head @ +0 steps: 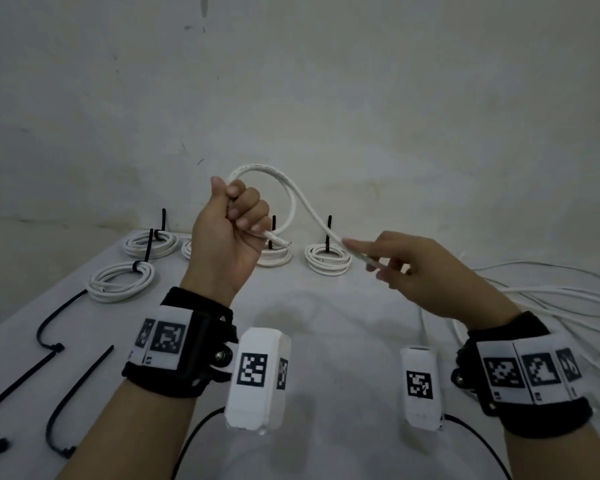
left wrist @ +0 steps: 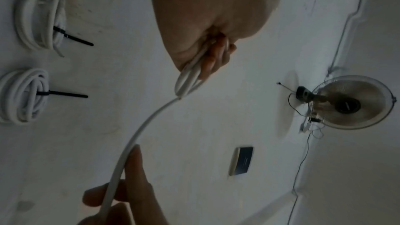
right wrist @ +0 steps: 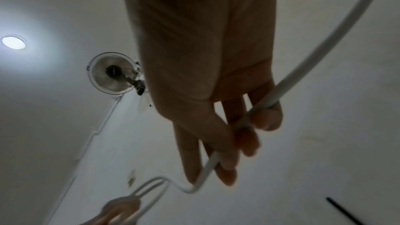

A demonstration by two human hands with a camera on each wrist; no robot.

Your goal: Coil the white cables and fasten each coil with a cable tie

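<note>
My left hand [head: 238,211] is raised above the table in a fist and grips a white cable [head: 291,195] that loops up behind it; the cable's cut end [head: 284,242] sticks out below the fist. From the loop the cable slopes down right into my right hand [head: 381,258], whose thumb and fingers hold it loosely. In the left wrist view, doubled strands of cable [left wrist: 188,78] leave the fist. In the right wrist view the cable [right wrist: 281,88] passes between thumb and fingers. Several tied coils [head: 328,259] lie at the table's far edge.
Loose black cable ties [head: 80,389] lie on the white table [head: 326,323] at the left. A bundle of uncoiled white cables [head: 551,292] trails off the right side. A plain wall stands right behind the table. A wall fan [right wrist: 112,78] hangs overhead.
</note>
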